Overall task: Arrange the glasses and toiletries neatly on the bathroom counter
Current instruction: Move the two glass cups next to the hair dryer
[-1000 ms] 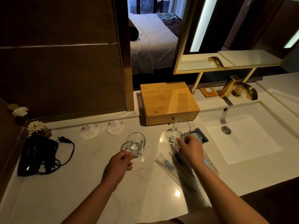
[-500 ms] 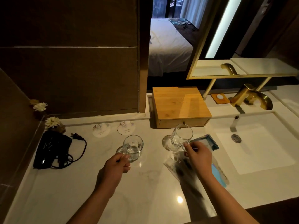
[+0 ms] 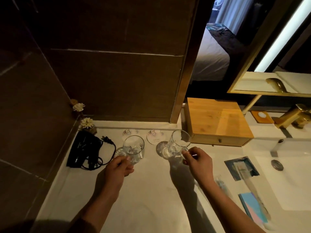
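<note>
My left hand (image 3: 117, 167) grips the base of a clear glass (image 3: 133, 147), which tilts slightly over the white marble counter (image 3: 151, 199). My right hand (image 3: 198, 163) pinches the base of a second clear glass (image 3: 178, 143), also tilted. Two round paper coasters (image 3: 155, 136) lie just behind the glasses near the wall; the left coaster (image 3: 128, 132) is partly hidden by the left glass. Wrapped toiletries lie to the right: a dark blue packet (image 3: 241, 167), a long clear-wrapped toothbrush (image 3: 223, 185) and a teal and pink packet (image 3: 253, 207).
A black hair dryer (image 3: 84, 148) with its cord lies at the left by the dark wall. White flowers (image 3: 86, 122) stand in the corner. A bamboo drawer box (image 3: 217, 118) sits behind the right glass. The sink basin (image 3: 289, 179) and gold tap (image 3: 292, 117) are at the right.
Both hands have carried their glasses away from me and to the left, towards the coasters. The right glass has left the toiletries near the sink. My head has turned left.
</note>
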A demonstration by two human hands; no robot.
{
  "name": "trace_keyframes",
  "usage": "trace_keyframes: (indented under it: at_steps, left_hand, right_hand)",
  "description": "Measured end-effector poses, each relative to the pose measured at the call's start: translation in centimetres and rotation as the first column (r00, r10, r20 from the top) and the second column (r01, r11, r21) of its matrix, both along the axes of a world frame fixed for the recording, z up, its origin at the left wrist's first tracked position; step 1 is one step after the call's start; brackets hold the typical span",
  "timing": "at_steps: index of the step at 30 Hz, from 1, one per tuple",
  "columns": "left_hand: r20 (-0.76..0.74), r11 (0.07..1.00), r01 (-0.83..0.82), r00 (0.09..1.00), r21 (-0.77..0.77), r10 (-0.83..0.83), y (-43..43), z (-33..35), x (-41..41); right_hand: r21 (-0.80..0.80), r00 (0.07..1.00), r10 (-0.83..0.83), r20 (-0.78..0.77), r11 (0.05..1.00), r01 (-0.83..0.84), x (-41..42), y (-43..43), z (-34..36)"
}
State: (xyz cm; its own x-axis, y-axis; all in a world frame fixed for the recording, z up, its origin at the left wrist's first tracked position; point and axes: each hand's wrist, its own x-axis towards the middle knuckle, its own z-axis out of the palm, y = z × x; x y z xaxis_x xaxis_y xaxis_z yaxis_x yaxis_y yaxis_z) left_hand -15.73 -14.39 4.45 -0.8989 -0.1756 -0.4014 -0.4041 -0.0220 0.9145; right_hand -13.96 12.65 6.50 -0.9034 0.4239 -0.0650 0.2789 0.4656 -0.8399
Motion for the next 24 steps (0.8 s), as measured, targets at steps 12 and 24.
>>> trace_keyframes:
  at_steps: [12,24]
  left_hand:
    - [0.035,0.958,-0.183,0.983,0.221,0.180,-0.2,0.1,-8.3]
    - [0.056,0.938,-0.270,0.963,0.218,0.264,1.9,-0.7,-9.4]
  right_hand:
    - [-0.223,1.000,0.003,0.000,0.975,-0.003,-6.6,-4.2,0.3]
    - [-0.192,1.000,-0.014,0.022,0.981,0.018,-7.4,-4.3,-0.9]
